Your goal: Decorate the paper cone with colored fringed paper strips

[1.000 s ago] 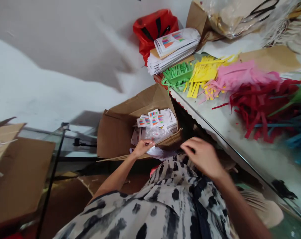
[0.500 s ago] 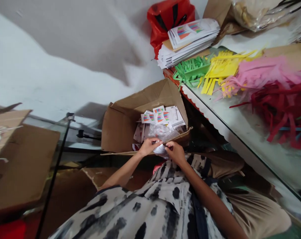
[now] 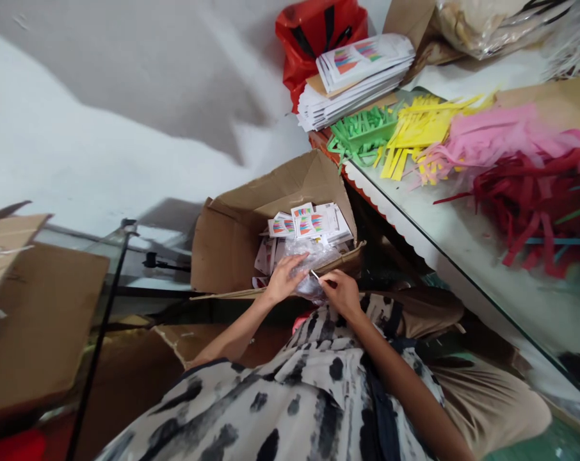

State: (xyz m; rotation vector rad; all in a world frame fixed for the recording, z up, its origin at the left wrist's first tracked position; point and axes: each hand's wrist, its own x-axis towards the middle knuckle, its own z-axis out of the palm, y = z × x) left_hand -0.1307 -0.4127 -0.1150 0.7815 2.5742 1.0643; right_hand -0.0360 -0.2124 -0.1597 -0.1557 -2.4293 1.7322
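Note:
My left hand lies with its fingers stretched out over a clear plastic bag at the near rim of an open cardboard box. Just to the right, my right hand pinches a thin white strip, whose end sticks out toward the bag. What the strip is made of is too small to tell. Inside the box, behind both hands, is a loose heap of printed white cards with colourful tassel pictures. More crumpled clear plastic lies between the cards and my fingers.
To the right, a glass-topped table bears green fringe, yellow fringe, pink fringe and dark red fringe. A stack of printed sheets rests near a red bag. Cardboard stands at left.
My left fingers have gone from a pinch to stretched out over the plastic bag. The white strip now shows in my right fingers. The view has shifted slightly.

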